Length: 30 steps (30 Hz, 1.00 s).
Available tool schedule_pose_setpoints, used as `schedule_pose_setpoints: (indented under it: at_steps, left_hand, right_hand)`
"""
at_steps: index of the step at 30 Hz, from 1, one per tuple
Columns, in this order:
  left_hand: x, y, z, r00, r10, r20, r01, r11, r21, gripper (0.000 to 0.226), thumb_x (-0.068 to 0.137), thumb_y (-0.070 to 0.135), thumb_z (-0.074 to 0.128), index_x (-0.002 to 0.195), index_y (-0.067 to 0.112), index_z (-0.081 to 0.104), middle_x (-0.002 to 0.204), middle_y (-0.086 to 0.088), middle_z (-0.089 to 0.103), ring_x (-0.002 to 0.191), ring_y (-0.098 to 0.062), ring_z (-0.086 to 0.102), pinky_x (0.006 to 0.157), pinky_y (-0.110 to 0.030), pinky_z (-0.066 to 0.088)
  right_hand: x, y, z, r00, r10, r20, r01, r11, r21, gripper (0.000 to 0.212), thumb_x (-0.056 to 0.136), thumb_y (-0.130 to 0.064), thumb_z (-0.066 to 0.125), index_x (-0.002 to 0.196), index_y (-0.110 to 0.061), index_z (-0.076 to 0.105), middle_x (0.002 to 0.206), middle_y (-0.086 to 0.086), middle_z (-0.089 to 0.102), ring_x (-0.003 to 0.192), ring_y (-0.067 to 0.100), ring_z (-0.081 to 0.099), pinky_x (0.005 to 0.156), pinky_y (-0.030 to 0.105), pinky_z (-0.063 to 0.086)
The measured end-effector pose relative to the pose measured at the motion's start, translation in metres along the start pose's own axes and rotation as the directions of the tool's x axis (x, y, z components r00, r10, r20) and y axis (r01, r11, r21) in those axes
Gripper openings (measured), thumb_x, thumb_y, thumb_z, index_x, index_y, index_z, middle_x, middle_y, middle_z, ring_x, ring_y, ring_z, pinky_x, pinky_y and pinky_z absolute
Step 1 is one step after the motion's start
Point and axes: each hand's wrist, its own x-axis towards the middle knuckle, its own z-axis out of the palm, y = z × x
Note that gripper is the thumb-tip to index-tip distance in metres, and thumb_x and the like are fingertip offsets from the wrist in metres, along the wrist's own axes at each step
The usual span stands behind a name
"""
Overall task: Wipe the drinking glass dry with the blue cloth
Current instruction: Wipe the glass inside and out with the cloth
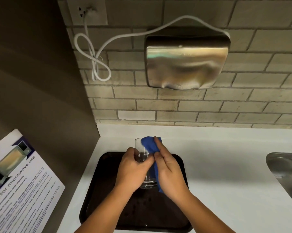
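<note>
A clear drinking glass (140,149) is held above a dark tray (106,190), its open rim pointing away from me. My left hand (133,170) wraps around the glass's left side. My right hand (168,172) presses the blue cloth (149,145) against the glass's right side and rim; the cloth hangs down under that palm to about the glass's base. The lower part of the glass is partly hidden by my fingers.
The tray lies on a white counter (217,165). A steel sink (286,169) sits at the right edge. A steel hand dryer (187,64) with a white cord (94,64) hangs on the brick wall. A microwave notice (19,187) is on the left side panel.
</note>
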Motion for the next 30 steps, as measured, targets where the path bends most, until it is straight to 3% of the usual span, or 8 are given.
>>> schedule_pose_setpoints:
  at_steps: [4, 7, 11, 16, 19, 21, 26, 30]
  left_hand:
    - [0.001, 0.003, 0.0, 1.0, -0.005, -0.007, 0.005, 1.0, 0.029, 0.057, 0.067, 0.074, 0.076, 0.092, 0.024, 0.061, 0.092, 0.0, 0.076, 0.076, -0.016, 0.074, 0.055, -0.025, 0.048]
    - [-0.001, 0.003, 0.002, 1.0, -0.019, 0.006, 0.019, 0.998, 0.053, 0.057, 0.067, 0.077, 0.075, 0.094, 0.029, 0.06, 0.095, 0.003, 0.075, 0.077, -0.012, 0.073, 0.053, -0.02, 0.046]
    - [-0.001, 0.002, 0.003, 0.998, -0.06, 0.002, 0.06, 0.998, -0.021, 0.053, 0.067, 0.068, 0.079, 0.095, 0.025, 0.065, 0.091, 0.001, 0.08, 0.077, -0.014, 0.077, 0.062, -0.032, 0.06]
    - [-0.006, 0.006, 0.002, 0.993, -0.086, 0.081, 0.098, 0.983, -0.158, 0.053, 0.07, 0.068, 0.082, 0.102, 0.027, 0.07, 0.094, -0.001, 0.082, 0.078, -0.014, 0.081, 0.06, -0.023, 0.062]
    - [-0.005, 0.007, 0.002, 0.984, -0.153, 0.094, 0.175, 0.937, -0.303, 0.043, 0.083, 0.049, 0.084, 0.116, 0.022, 0.073, 0.104, -0.008, 0.084, 0.087, -0.019, 0.084, 0.067, -0.026, 0.065]
    - [-0.004, 0.009, 0.002, 0.976, -0.182, 0.12, 0.216, 0.884, -0.415, 0.044, 0.09, 0.036, 0.082, 0.123, 0.009, 0.071, 0.11, -0.018, 0.084, 0.09, -0.025, 0.085, 0.071, -0.031, 0.068]
    - [-0.008, 0.015, 0.004, 0.963, -0.241, 0.12, 0.268, 0.803, -0.532, 0.049, 0.094, 0.039, 0.08, 0.128, 0.007, 0.066, 0.112, -0.02, 0.083, 0.094, -0.028, 0.086, 0.079, -0.043, 0.07]
    - [-0.007, 0.017, 0.004, 0.942, -0.284, 0.18, 0.335, 0.741, -0.583, 0.038, 0.107, 0.034, 0.058, 0.118, 0.002, 0.076, 0.109, -0.028, 0.082, 0.095, -0.036, 0.083, 0.083, -0.046, 0.067]
  right_hand:
    - [0.003, 0.005, -0.004, 1.0, 0.001, -0.027, -0.001, 1.0, 0.012, 0.047, 0.117, -0.013, 0.04, 0.155, -0.039, 0.05, 0.152, -0.014, 0.064, 0.144, -0.002, 0.055, 0.125, 0.02, 0.038]
    - [0.011, 0.01, -0.007, 0.994, 0.096, -0.047, -0.09, 0.991, 0.102, 0.039, 0.117, -0.014, 0.041, 0.137, -0.035, 0.067, 0.12, -0.003, 0.082, 0.117, 0.015, 0.076, 0.094, 0.017, 0.059]
    - [-0.002, 0.001, 0.0, 0.998, 0.039, -0.051, -0.037, 0.998, 0.046, 0.044, 0.114, -0.021, 0.043, 0.146, -0.048, 0.055, 0.138, -0.038, 0.067, 0.133, -0.013, 0.06, 0.106, 0.003, 0.044]
    - [0.008, 0.011, -0.01, 0.988, 0.119, -0.097, -0.102, 0.982, 0.161, 0.043, 0.115, -0.017, 0.043, 0.12, -0.044, 0.076, 0.116, 0.006, 0.084, 0.101, 0.013, 0.082, 0.08, 0.02, 0.064]
    - [-0.005, 0.003, -0.004, 0.997, 0.046, -0.068, -0.042, 0.997, 0.065, 0.038, 0.108, -0.04, 0.045, 0.138, -0.053, 0.065, 0.131, -0.012, 0.079, 0.12, 0.008, 0.076, 0.098, 0.023, 0.061]
    - [-0.013, 0.002, -0.002, 0.998, 0.007, -0.066, -0.005, 0.999, 0.035, 0.045, 0.106, -0.045, 0.045, 0.149, -0.054, 0.056, 0.145, -0.027, 0.068, 0.136, -0.003, 0.063, 0.109, 0.012, 0.049]
    - [-0.011, 0.001, -0.008, 0.996, 0.045, -0.071, -0.036, 0.99, 0.133, 0.05, 0.117, -0.02, 0.042, 0.124, -0.061, 0.071, 0.124, -0.007, 0.082, 0.111, 0.009, 0.079, 0.09, 0.017, 0.061]
    - [-0.031, -0.014, 0.0, 0.998, -0.056, -0.032, 0.054, 0.997, -0.056, 0.042, 0.11, -0.044, 0.042, 0.145, -0.064, 0.053, 0.147, -0.029, 0.064, 0.137, -0.009, 0.059, 0.105, 0.003, 0.045]
